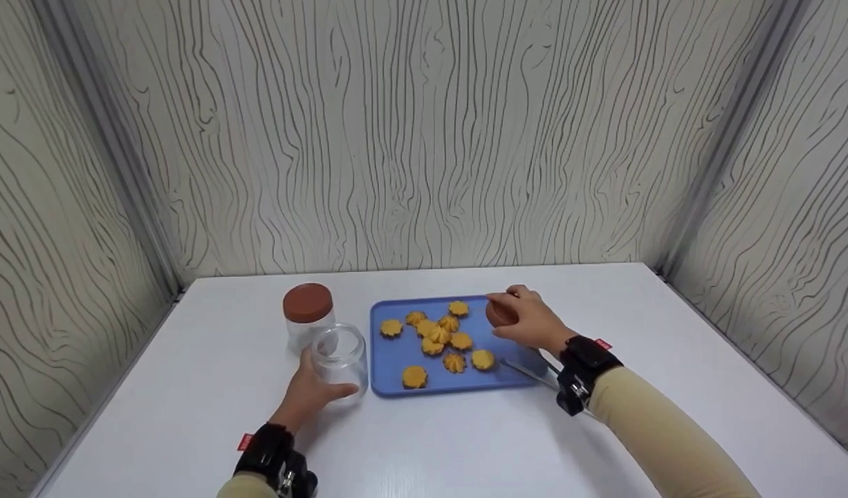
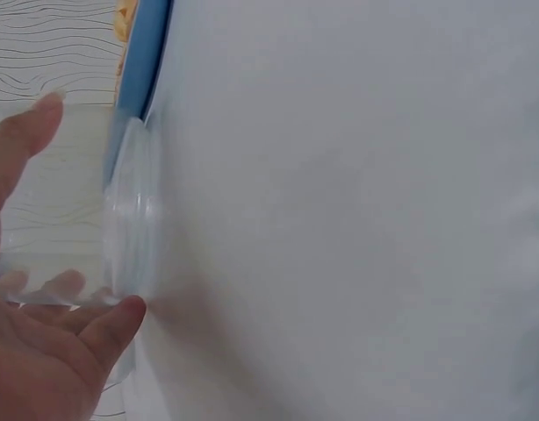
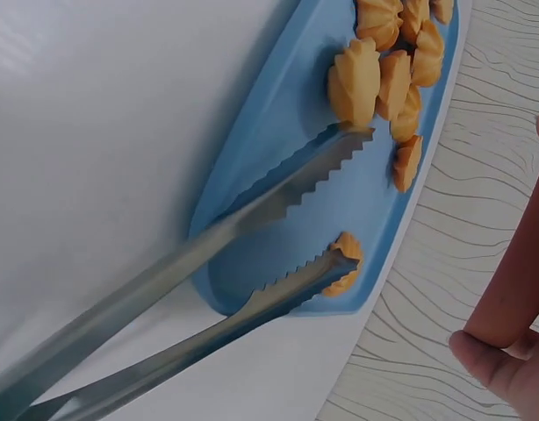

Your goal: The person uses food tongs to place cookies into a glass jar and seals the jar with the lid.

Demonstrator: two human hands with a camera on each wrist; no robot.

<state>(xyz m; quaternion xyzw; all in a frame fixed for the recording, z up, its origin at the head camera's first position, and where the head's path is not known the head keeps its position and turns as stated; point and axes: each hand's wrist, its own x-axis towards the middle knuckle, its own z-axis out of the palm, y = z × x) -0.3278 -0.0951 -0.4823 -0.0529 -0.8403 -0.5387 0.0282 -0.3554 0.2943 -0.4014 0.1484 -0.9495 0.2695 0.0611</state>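
My left hand (image 1: 308, 391) grips a clear open jar (image 1: 342, 370) that stands beside the left edge of a blue tray (image 1: 391, 360). Thumb and fingers lie on opposite sides of this jar. Above the tray's right part, my right hand (image 1: 535, 324) holds a reddish-brown lid (image 1: 501, 313), its rim seen edge-on in the right wrist view. Several yellow-brown cookies (image 1: 438, 335) lie on the tray, some piled at the middle. Metal tongs (image 3: 173, 267) with serrated tips lie parted across the tray's near right side, below the right hand and partly hidden by the wrist in the head view.
Behind the open jar stands a second clear jar (image 1: 301, 335) closed with a reddish-brown lid. All of this rests on a white table (image 1: 424, 449). Wood-patterned panels (image 1: 424, 138) enclose the table at the back and both sides.
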